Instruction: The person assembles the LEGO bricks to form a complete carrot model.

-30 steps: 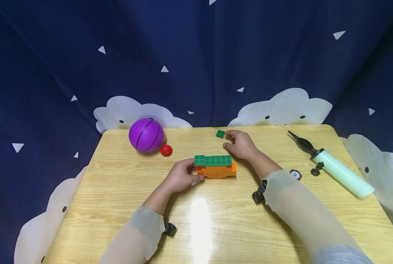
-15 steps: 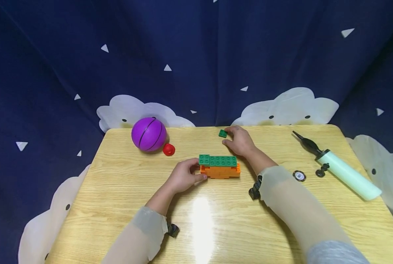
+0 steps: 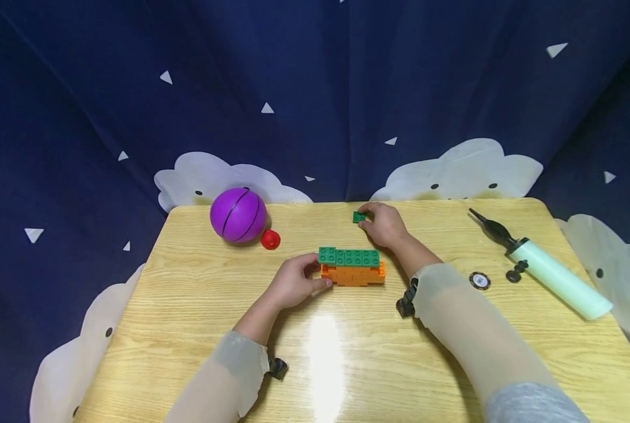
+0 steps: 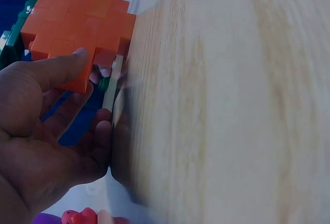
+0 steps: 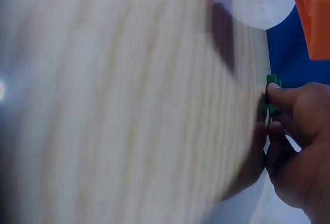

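A stepped build of orange bricks (image 3: 353, 276) stands mid-table, topped by a row of green bricks (image 3: 357, 258). My left hand (image 3: 293, 283) grips its left end; in the left wrist view the thumb presses the front face of the orange bricks (image 4: 77, 22), fingers behind. Farther back, my right hand (image 3: 387, 225) pinches a small green studded brick (image 3: 357, 217) between thumb and fingers. That brick (image 5: 271, 78) appears low at the tabletop in the right wrist view, partly covered by the thumb.
A purple ball (image 3: 238, 215) and a small red hat-shaped piece (image 3: 270, 239) lie at the back left. To the right are a poker chip (image 3: 479, 281), a small black knobbed piece (image 3: 514, 275) and a pale green hand pump (image 3: 560, 281). A dark blue curtain (image 3: 315, 94) hangs behind the table.
My right hand has moved up to the small green brick and taken it between thumb and fingers; the brick has turned slightly. My left hand keeps its grip. The head view shifted a little.
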Demonstrator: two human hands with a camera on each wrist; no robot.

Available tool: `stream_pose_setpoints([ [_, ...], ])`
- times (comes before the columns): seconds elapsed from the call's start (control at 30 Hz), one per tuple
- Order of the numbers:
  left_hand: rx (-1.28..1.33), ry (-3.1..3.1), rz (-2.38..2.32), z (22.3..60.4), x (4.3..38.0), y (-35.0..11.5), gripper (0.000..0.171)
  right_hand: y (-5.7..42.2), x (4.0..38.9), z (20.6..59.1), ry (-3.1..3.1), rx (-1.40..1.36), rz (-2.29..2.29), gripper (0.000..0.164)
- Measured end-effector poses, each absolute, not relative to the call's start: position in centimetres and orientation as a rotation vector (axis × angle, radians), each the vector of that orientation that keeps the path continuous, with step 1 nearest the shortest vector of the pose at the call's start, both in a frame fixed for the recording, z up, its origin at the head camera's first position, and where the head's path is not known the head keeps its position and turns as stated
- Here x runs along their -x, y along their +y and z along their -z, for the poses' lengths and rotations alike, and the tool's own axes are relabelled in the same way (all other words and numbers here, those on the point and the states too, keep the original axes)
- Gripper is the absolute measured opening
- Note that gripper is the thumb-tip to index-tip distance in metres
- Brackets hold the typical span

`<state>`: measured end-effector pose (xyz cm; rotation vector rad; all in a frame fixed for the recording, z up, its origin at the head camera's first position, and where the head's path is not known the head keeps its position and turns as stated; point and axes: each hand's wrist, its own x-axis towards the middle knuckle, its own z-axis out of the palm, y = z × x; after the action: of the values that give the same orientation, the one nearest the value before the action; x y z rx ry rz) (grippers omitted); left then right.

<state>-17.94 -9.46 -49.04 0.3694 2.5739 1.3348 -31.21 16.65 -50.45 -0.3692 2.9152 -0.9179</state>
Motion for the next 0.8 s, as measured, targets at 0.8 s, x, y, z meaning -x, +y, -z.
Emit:
stream_pose_setpoints([
  [0.8, -0.352, 2.566, -1.375, 49.0, 17.9, -9.4, 0.043, 18.0, 26.6, 47.1, 2.897, 0.496, 1.084, 0.04],
])
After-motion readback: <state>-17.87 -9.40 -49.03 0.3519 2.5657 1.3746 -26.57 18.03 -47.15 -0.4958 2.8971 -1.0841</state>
